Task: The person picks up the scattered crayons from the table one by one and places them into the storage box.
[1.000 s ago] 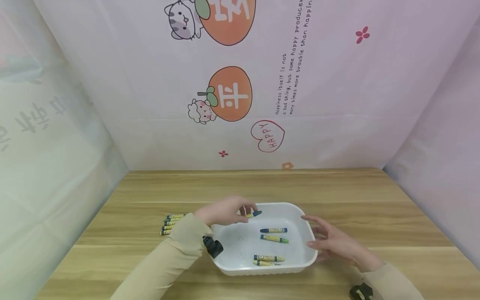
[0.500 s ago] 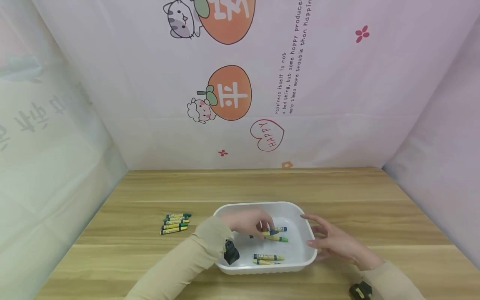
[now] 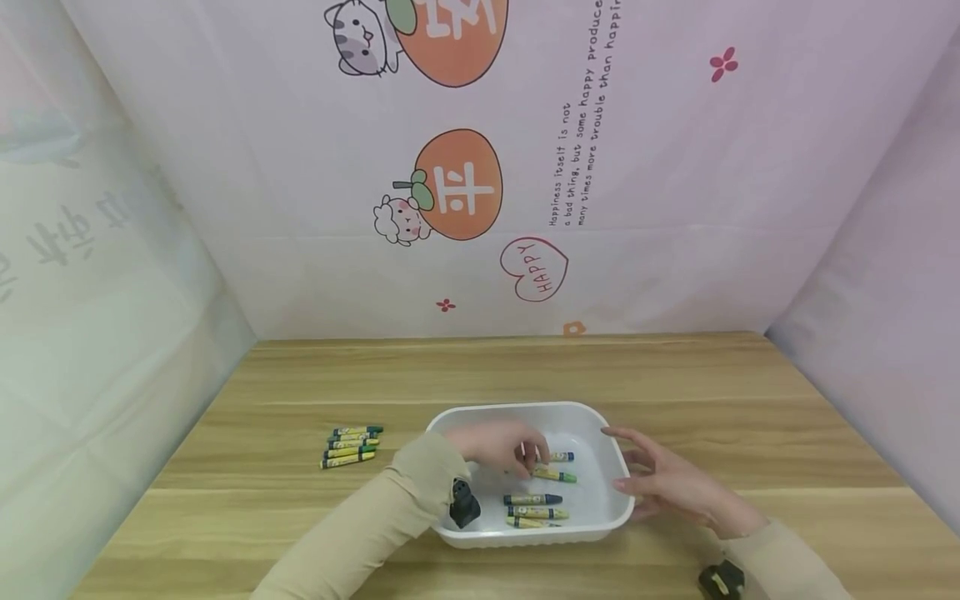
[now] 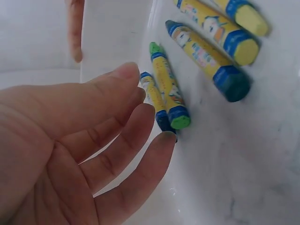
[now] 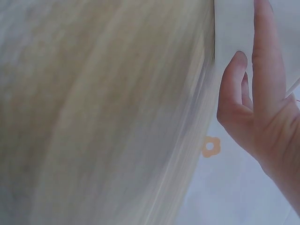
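My left hand (image 3: 501, 446) hovers inside a white plastic tray (image 3: 517, 542), its fingers loosely bent and nothing between them. Just past its fingertips, in the left wrist view, lie a green crayon (image 4: 168, 84) and a dark blue crayon (image 4: 152, 91), side by side. A dark teal crayon (image 4: 206, 58) rests on the tray floor nearby, next to two yellowish crayons, of which one (image 3: 537, 512) is nearest it. At the tray's right end, my right hand (image 3: 675, 487) holds the wall, with thumb and index finger over the rim and the other fingers outside.
Left of the tray, several crayons (image 3: 348, 446) in yellow wrappers lie in a row on the wooden table (image 3: 360, 375). A printed white cloth (image 3: 637, 275) stands behind the table, with pale cloth walls on both sides.
My left hand has carried the dark crayon from the tray's back left into the tray and let it go beside the yellowish ones. The right hand has stayed at the rim.
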{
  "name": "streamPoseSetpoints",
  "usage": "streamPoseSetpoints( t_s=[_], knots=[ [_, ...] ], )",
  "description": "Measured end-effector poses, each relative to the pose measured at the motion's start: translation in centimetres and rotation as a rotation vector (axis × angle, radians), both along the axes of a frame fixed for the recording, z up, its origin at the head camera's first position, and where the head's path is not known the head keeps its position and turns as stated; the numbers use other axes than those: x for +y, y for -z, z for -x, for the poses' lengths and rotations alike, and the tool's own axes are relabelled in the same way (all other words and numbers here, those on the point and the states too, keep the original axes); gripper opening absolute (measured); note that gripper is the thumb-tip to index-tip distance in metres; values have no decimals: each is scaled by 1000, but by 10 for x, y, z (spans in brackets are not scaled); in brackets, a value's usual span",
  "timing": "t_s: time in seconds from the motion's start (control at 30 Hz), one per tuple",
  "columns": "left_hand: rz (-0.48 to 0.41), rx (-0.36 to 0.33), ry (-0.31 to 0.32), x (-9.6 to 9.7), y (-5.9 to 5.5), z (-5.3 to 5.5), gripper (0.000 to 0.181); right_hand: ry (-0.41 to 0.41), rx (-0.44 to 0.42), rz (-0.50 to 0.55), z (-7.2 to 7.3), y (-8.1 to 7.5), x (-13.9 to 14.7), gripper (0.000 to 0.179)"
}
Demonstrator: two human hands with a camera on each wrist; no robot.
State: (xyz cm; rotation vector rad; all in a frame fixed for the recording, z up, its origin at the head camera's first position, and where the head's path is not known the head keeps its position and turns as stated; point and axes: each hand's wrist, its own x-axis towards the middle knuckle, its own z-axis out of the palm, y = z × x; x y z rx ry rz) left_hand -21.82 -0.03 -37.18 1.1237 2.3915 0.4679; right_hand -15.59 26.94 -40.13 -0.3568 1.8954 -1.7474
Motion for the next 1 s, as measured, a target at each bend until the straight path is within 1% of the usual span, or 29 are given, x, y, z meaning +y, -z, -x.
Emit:
streamPoseSetpoints(
  t_s=[0.3, 0.47, 0.63, 0.8, 0.87, 1.0],
  knots=[
    [-52, -7, -1, -7, -13, 2, 27, -3, 5, 4, 1, 1, 2, 86],
    [-74, -10, -6, -12, -15, 0, 26, -11, 9, 7, 1, 1, 1, 85],
    [-104, 8, -49, -24, -17, -2, 23, -12, 7, 14, 1, 1, 1, 85],
    [-112, 40, -79, -38, -22, -4, 23, -6, 5, 10, 1, 1, 0, 84],
    [-111, 54, -86, -44, -24, -5, 23, -6, 5, 8, 1, 1, 0, 84],
    [-127, 56, -96, -54, -29, -8, 23, -9, 6, 10, 1, 0, 0, 84]
  ],
)
